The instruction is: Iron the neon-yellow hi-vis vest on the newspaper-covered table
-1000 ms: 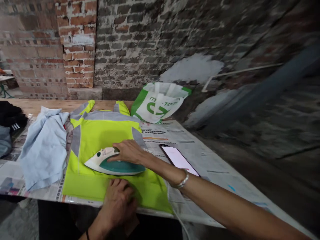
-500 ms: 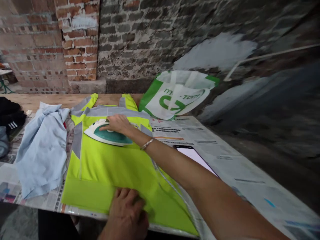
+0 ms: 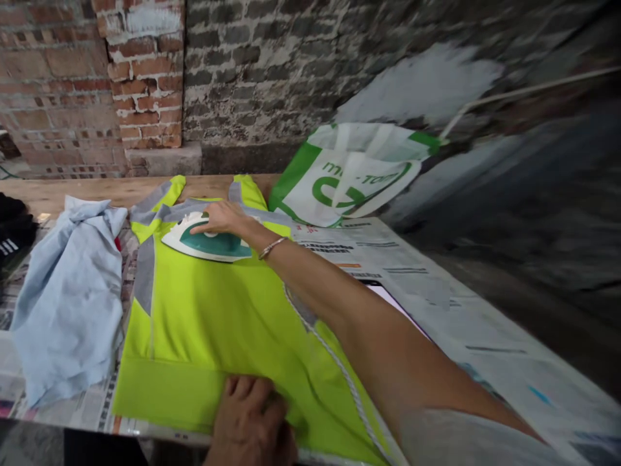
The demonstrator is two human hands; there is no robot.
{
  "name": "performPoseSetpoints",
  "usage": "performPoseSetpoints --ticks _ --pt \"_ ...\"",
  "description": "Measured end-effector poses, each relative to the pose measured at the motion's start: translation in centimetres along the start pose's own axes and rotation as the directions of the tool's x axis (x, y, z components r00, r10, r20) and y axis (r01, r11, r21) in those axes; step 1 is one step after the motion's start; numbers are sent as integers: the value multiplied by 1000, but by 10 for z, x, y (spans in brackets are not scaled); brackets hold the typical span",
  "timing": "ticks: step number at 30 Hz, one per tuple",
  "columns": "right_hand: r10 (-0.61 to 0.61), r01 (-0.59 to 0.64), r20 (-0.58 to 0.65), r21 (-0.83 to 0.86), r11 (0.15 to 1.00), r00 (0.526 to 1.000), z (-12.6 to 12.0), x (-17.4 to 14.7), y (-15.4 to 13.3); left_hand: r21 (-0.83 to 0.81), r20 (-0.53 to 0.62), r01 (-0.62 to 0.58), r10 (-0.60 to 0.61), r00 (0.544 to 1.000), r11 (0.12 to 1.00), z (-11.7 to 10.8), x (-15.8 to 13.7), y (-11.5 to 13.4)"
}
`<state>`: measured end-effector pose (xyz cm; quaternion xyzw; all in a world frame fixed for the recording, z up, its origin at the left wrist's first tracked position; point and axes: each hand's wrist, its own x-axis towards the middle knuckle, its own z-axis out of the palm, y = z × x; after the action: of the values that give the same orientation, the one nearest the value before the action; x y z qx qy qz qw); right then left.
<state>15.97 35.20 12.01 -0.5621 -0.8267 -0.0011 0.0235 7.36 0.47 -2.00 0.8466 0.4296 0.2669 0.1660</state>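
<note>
Soft, even light reaches the bench (image 3: 208,186), while the brick wall (image 3: 291,71) darkens toward the right. Newspaper print (image 3: 405,270) looks smeared; the right edge stretches.

Iron (image 3: 213,245) at nine o'clock was smooth plastic, garment (image 3: 208,317) at eight was matt cloth, brick wall (image 3: 295,58) at twelve was rough

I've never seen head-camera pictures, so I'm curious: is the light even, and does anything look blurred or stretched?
Head view: uneven light, the brick wall paler at left and darkest at far right; head view: that dark side looks smeared and stretched; head view: the left hand looks slightly soft, while the iron shows clearer outlines.
</note>
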Motion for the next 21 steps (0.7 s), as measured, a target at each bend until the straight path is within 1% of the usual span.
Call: performPoseSetpoints --ticks 2,9,12,14,16,18,21 --pt "-5 5 26 -7 1000 1000 -4 -32 -9 12 -6 14 -14 1000 1000 -5 1 3" --pt "-25 27 71 -23 999 997 -15 -165 -44 37 -8 16 -16 1000 999 -21 0 8" --pt "-27 28 93 -17 999 995 -19 -204 -51 50 -16 2 -1 1000 999 -25 1 9" --pt "-37 37 97 -7 999 995 -19 -218 -52 57 -29 -3 5 1000 998 -25 1 9" --pt "-48 49 90 -4 999 995 -18 -221 -50 52 -44 -10 12 999 999 -23 1 9" --pt "-54 55 76 -11 998 996 -16 -215 -44 42 -55 -24 26 998 999 -20 1 7" --pt "-42 43 49 -22 999 998 -12 -192 -29 38 -53 -38 40 998 999 -17 1 6"
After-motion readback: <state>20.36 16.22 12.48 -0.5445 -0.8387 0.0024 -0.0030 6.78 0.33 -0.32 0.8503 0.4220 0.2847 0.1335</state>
